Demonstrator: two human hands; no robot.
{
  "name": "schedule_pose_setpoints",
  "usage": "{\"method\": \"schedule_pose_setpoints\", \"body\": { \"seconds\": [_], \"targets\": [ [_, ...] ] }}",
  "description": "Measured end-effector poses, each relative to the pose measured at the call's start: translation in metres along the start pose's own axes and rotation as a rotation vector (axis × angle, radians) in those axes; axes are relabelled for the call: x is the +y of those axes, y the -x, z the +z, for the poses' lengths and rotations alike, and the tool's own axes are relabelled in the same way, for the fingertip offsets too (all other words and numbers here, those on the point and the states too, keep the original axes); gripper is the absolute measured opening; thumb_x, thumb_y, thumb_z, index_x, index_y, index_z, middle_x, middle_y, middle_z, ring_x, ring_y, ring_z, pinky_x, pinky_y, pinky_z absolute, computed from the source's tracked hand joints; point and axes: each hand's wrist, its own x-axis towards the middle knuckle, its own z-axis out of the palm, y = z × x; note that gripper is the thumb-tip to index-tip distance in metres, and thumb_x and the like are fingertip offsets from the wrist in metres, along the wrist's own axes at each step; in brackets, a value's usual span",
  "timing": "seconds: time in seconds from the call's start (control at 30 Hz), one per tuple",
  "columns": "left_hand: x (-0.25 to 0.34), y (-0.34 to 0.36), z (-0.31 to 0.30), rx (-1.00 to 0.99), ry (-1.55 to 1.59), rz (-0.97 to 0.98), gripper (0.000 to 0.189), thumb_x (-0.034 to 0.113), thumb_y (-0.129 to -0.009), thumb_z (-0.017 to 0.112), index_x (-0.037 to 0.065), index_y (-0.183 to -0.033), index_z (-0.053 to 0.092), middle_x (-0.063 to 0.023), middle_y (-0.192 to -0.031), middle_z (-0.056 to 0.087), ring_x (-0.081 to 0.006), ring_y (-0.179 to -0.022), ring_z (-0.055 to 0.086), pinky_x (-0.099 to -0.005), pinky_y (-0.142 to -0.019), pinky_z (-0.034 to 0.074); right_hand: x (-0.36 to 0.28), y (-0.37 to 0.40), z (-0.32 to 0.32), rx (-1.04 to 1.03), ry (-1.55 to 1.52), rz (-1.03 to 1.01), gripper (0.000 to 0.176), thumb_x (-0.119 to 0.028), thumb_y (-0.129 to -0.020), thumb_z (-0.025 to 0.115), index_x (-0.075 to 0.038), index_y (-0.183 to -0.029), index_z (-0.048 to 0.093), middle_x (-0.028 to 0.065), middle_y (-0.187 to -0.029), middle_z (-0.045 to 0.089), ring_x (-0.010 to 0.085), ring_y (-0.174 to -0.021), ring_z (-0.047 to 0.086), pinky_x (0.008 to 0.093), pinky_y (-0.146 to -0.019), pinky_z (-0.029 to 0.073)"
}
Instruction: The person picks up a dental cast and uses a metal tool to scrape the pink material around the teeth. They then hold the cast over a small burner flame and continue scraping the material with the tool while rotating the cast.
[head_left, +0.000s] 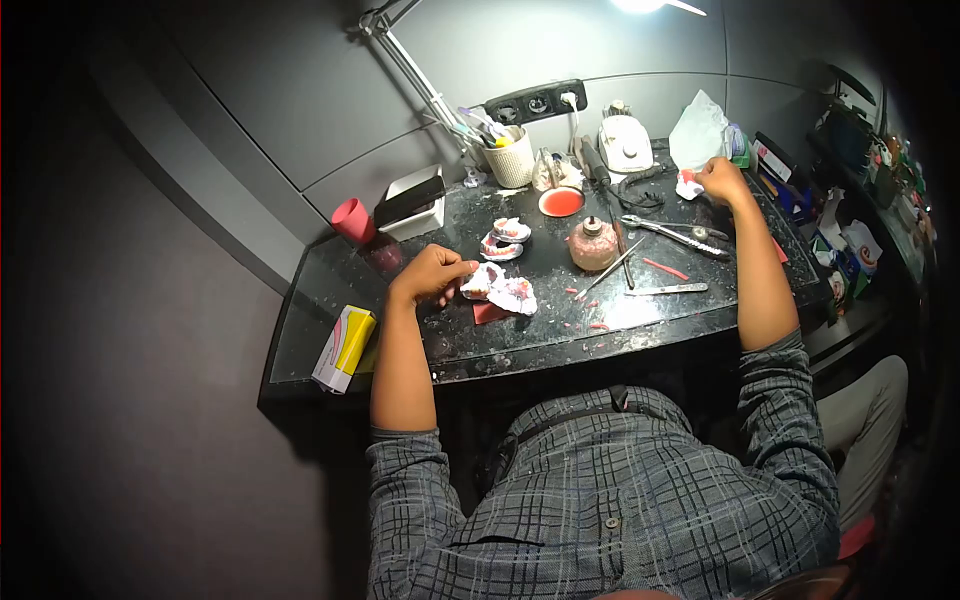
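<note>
My left hand [437,275] has its fingers bent together at the left edge of a white and reddish dental cast [482,281]; whether it grips the cast is unclear. Beside that lies another cast piece [514,295], with a red wax sheet [489,313] under it. A denture model with teeth [505,239] stands just behind. At the back right, my right hand [722,183] is closed on a small white and red piece [689,185]. A round burner [593,245] stands between my hands, near a metal tool [667,290].
Behind are a pink cup [352,221], a white tray [412,207], a brush holder [510,160], a red dish [561,202] and a white device [626,144]. A yellow box [345,349] sits at the left edge. Another person's leg [872,430] shows at right.
</note>
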Motion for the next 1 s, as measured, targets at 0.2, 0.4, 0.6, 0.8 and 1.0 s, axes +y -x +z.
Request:
{"method": "schedule_pose_setpoints", "body": {
  "seconds": [0.2,0.4,0.6,0.8,1.0],
  "targets": [
    [-0.029,-0.03,-0.008,0.445,-0.172,0.441,0.034,0.027,-0.092,0.077,0.005,-0.07,0.062,0.0074,-0.056,0.048,-0.0029,-0.049,0.041,-0.0231,-0.045,0.031,-0.02,0.014,-0.004,-0.06,-0.044,0.086,0.037,-0.032,-0.082,0.082,0.001,-0.081,0.064,0.0147,-0.07,0.067,0.0217,-0.06,0.065,0.0385,-0.056,0.05],
    [-0.019,-0.025,0.002,0.253,-0.215,0.364,0.037,0.029,-0.093,0.076,0.003,-0.069,0.066,0.0052,-0.058,0.053,-0.0034,-0.051,0.043,-0.0253,-0.045,0.031,-0.016,0.009,0.0,-0.037,-0.043,0.078,0.036,-0.032,-0.081,0.082,0.0,-0.08,0.064,0.0163,-0.072,0.068,0.023,-0.06,0.065,0.0391,-0.056,0.05],
    [-0.012,-0.018,-0.001,0.209,-0.223,0.217,0.058,0.038,-0.093,0.074,0.002,-0.052,0.057,0.0009,-0.047,0.05,-0.006,-0.045,0.04,-0.0297,-0.043,0.032,-0.015,0.01,-0.001,-0.022,0.019,0.117,0.031,-0.025,-0.078,0.083,-0.002,-0.078,0.062,0.0138,-0.069,0.067,0.0238,-0.061,0.067,0.0387,-0.056,0.051],
    [-0.016,-0.021,0.001,0.253,-0.169,0.263,0.057,0.035,-0.094,0.074,0.004,-0.051,0.051,0.0026,-0.048,0.047,-0.0055,-0.046,0.041,-0.0287,-0.044,0.034,-0.004,0.0,0.007,-0.139,0.038,0.196,0.023,-0.016,-0.077,0.081,0.0,-0.085,0.065,0.014,-0.072,0.068,0.0244,-0.062,0.068,0.0395,-0.051,0.053],
    [-0.014,-0.021,0.0,0.281,-0.106,0.234,0.048,0.033,-0.094,0.074,0.003,-0.059,0.057,0.0015,-0.055,0.053,-0.0056,-0.05,0.045,-0.0274,-0.047,0.038,-0.009,0.006,0.005,-0.134,-0.093,0.232,0.02,-0.009,-0.078,0.079,0.002,-0.088,0.065,0.0144,-0.08,0.069,0.0244,-0.064,0.068,0.0396,-0.052,0.058]
  ]
}}
